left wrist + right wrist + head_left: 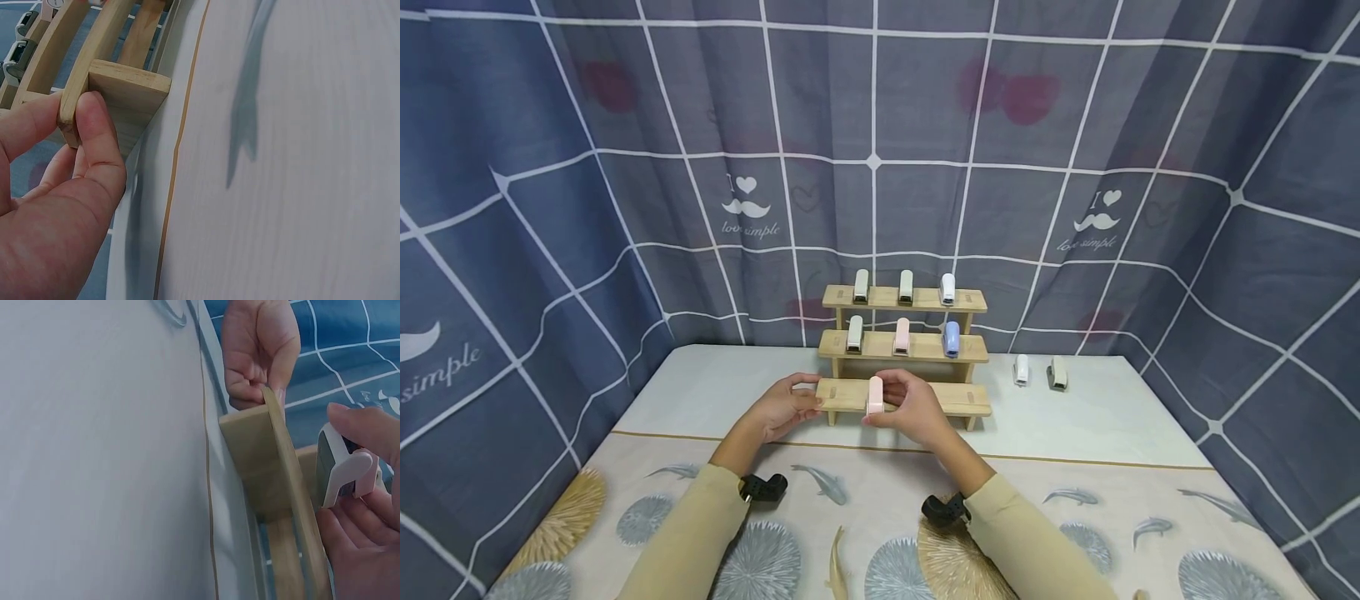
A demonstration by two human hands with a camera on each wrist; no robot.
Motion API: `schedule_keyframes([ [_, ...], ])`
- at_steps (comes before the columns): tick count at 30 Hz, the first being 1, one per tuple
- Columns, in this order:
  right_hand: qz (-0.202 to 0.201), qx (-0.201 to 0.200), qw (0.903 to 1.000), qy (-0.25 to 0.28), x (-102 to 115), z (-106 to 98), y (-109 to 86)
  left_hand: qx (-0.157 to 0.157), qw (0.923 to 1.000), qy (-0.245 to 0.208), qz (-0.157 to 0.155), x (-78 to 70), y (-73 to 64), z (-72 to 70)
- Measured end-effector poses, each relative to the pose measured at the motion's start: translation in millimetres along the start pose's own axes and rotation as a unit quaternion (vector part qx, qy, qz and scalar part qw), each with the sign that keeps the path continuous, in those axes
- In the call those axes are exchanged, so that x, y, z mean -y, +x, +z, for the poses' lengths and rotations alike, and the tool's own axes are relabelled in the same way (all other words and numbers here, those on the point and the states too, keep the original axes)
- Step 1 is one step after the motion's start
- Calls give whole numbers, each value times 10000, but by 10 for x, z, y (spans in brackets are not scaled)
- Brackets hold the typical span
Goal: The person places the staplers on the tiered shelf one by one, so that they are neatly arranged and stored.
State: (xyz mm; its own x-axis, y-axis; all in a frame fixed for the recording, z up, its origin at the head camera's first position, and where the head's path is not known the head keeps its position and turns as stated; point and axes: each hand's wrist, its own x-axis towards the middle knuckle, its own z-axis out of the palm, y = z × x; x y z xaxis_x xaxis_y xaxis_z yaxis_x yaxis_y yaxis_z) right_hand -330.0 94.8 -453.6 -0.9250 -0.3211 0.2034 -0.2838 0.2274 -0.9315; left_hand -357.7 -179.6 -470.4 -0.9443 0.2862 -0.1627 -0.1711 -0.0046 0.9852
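Observation:
A pink mini stapler [876, 395] is in my right hand [913, 408], just over the lowest tier of the wooden stepped rack [943, 398]. Thumb and fingers pinch it from its sides. The right wrist view shows the same stapler [340, 467] close beside the board's edge; whether it touches the board I cannot tell. My left hand [786, 406] holds the left end of that lowest tier. In the left wrist view, the thumb and fingers of this hand [69, 187] pinch the end of the board [84, 75].
The middle tier bears a grey-white stapler [854, 334], a pink one [902, 337] and a blue one [951, 339]. Three pale staplers stand on the top tier [883, 297]. Right of the rack, a white stapler [1021, 370] and a cream one [1057, 373] rest on the table.

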Motion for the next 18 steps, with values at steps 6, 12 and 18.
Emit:
schedule_keyframes([
  [6, -108, -231, 9994, -222, 32, 143, 102, 57, 9999, -73, 53, -3, -11, 0],
  [12, -222, -275, 9988, -325, 27, 246, 183, 58, 9999, -91, 51, -22, -32, 8],
  [18, -194, -348, 9980, -499, 49, 297, 250, 42, 9999, -112, 33, -26, -37, 14],
])
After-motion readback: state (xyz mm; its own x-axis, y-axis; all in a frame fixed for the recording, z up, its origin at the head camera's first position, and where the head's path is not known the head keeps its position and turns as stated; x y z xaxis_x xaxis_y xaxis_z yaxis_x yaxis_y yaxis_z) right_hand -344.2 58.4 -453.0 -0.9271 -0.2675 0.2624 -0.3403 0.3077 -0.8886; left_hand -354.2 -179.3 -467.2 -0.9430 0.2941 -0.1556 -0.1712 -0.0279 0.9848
